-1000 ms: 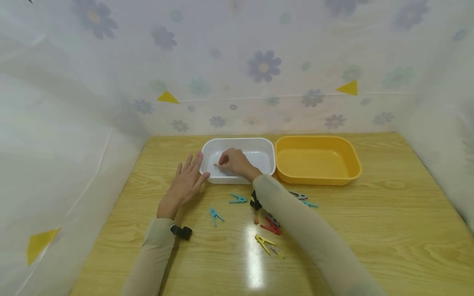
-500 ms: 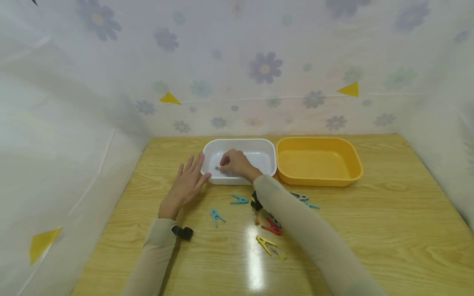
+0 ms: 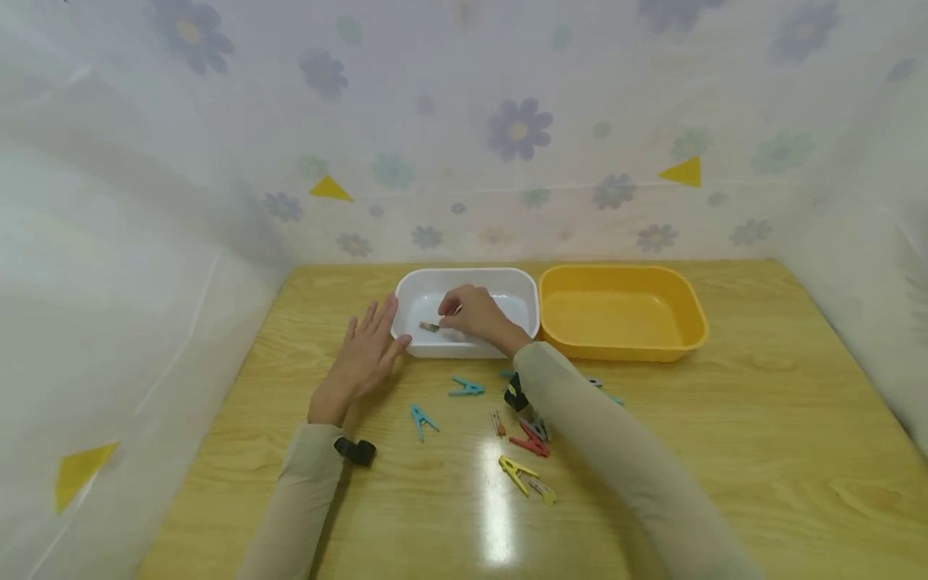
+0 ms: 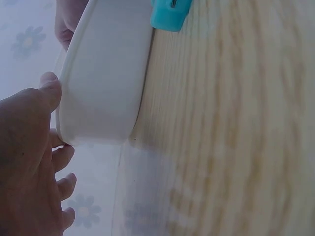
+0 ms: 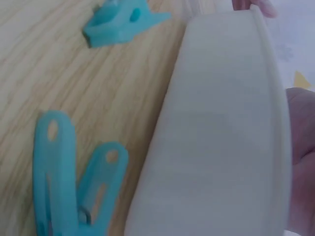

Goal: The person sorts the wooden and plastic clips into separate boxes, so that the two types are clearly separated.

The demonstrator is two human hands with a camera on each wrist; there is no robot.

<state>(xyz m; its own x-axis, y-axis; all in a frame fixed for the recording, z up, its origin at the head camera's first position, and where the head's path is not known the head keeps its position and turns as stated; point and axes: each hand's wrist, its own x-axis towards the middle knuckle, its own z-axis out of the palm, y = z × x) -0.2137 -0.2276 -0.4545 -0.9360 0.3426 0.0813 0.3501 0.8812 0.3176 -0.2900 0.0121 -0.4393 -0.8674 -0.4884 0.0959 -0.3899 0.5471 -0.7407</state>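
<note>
Left hand (image 3: pixel 362 358) rested against left end of white tub (image 3: pixel 457 351), fingers straight and spread. Right hand (image 3: pixel 478 314) was over white tub, fingers bent, thumb tip at brown clothespin (image 3: pixel 428 326); whether fingers pinched it could not be told. Brown clothespin was inside white tub, toward left end. Yellow tub (image 3: pixel 623 353) stood just right of white tub. Red clothespin (image 3: pixel 532 442) and yellow clothespin (image 3: pixel 515 474) lay on table (image 3: pixel 783 435) in front of white tub.

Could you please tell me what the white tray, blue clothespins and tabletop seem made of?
White tray: probably glossy plastic, from its smooth walls and floor highlights. Blue clothespins: likely smooth moulded plastic, evenly coloured; one shows a metal-looking spring. Tabletop: wood or wood-look laminate, grained, its bright reflection suggesting gloss.
</note>
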